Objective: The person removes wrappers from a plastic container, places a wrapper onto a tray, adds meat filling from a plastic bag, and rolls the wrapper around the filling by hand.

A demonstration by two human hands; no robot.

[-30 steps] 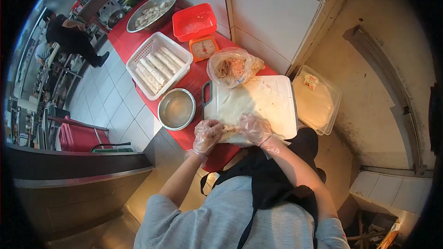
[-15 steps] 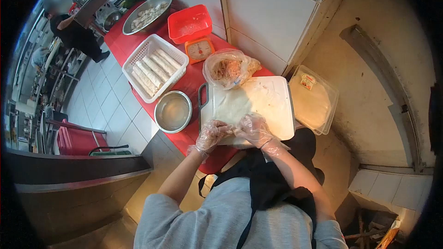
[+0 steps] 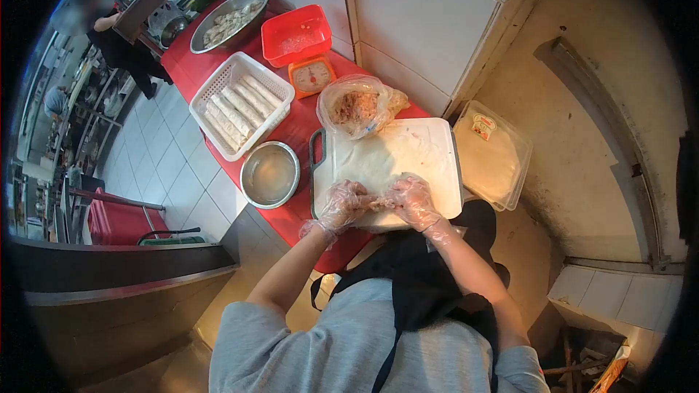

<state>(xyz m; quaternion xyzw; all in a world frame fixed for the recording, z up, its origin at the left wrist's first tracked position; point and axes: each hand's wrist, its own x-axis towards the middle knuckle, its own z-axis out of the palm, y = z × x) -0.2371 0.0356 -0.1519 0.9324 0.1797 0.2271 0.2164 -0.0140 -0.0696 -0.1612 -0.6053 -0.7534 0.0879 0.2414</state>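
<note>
Both hands wear clear plastic gloves and meet over the near edge of a white cutting board [image 3: 429, 149]. Between them lies a strip of pinkish minced filling [image 3: 381, 204]. My left hand [image 3: 344, 205] has its fingers curled at the strip's left end. At the right end, the fingers of my right hand [image 3: 413, 202] are bent around it. A thin pale wrapper sheet [image 3: 360, 164] lies on the board under and beyond the hands. Just past the board sits a plastic bag of minced filling [image 3: 357, 105]. The undersides of the fingers are hidden.
Left of the board stands a metal bowl [image 3: 270, 175] of cloudy liquid. Beyond are a white basket [image 3: 200, 113] of pale rolls, an orange scale [image 3: 312, 76], a red tub [image 3: 296, 36] and a large metal basin [image 3: 200, 44]. A clear lidded box [image 3: 502, 164] is at right. A person [image 3: 120, 47] stands at upper left.
My hands were close together at the near edge of the sheet. Now they are farther apart, the right one shifted rightward, and the strip of filling shows between them.
</note>
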